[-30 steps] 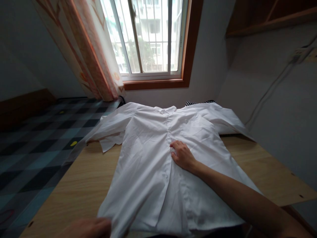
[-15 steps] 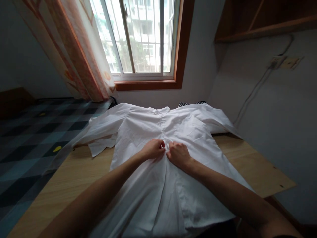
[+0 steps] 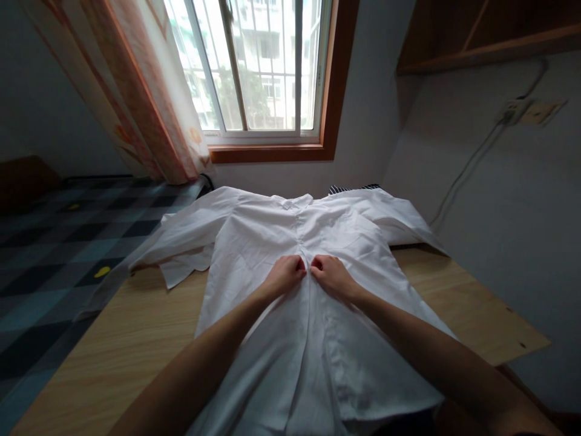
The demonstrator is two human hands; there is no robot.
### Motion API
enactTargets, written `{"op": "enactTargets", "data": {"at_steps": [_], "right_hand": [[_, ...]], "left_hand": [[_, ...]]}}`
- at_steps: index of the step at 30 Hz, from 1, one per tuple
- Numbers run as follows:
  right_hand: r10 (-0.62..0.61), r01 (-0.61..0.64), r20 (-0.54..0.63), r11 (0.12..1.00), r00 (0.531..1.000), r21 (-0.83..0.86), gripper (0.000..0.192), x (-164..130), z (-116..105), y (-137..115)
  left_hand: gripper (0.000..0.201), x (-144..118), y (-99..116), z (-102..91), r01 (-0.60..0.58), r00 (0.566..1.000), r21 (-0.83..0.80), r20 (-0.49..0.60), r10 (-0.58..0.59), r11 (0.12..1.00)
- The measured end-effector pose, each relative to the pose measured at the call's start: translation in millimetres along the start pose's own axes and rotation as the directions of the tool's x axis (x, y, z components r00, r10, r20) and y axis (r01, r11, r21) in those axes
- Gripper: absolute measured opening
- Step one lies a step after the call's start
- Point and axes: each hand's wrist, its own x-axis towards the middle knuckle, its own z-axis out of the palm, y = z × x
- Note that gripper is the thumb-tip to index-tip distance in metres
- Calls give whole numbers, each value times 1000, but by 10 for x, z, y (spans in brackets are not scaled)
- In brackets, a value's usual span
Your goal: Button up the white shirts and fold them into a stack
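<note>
A white long-sleeved shirt [image 3: 254,242] lies front up on the wooden table, its collar toward the window and its sleeves spread to both sides. Along the front opening, at mid-length, my left hand [image 3: 287,274] is closed on the left edge of the cloth. Close beside it my right hand [image 3: 332,275] grips the other edge with curled fingers. Above my hands the front looks joined and puckered; below them the two edges hang apart. Any button between my fingertips is hidden.
The wooden tabletop [image 3: 122,339] shows on both sides of the shirt. A checked bed cover [image 3: 40,260] lies at the left, below a curtain [image 3: 149,109]. Black-and-white striped cloth [image 3: 354,188] sits behind the shirt. A cable [image 3: 467,169] runs down the right wall from a socket.
My right hand has turned slightly, its curled fingers now facing the left hand. Both hands stay at about the same spot on the shirt front. The view has shifted a little.
</note>
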Motion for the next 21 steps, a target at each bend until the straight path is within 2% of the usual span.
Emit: {"op": "enactTargets", "data": {"at_steps": [2,4,7,10,15,21], "right_hand": [[59,-46,-37,954,998,295,15,26,6,65],[100,-68,-33,853,994,517,17,34,17,104],[127,-121,40,735,991,667,21,22,28,112],[132,-143,68,714,989,685,21,13,53,106],[142,-107,-8,778,990,620,21,5,149,152],[133,-61,-89,828,987,557,22,-55,194,167]], "left_hand": [[11,6,28,-44,7,998,-77,-54,-11,997],[10,16,50,-68,17,996,-138,-80,-28,990],[10,27,55,-52,29,997,-240,-68,-47,970],[13,24,31,1,49,995,-384,-62,-79,922],[13,27,-34,101,92,986,-528,-72,-153,844],[11,71,-86,163,164,978,-742,37,-204,650]]}}
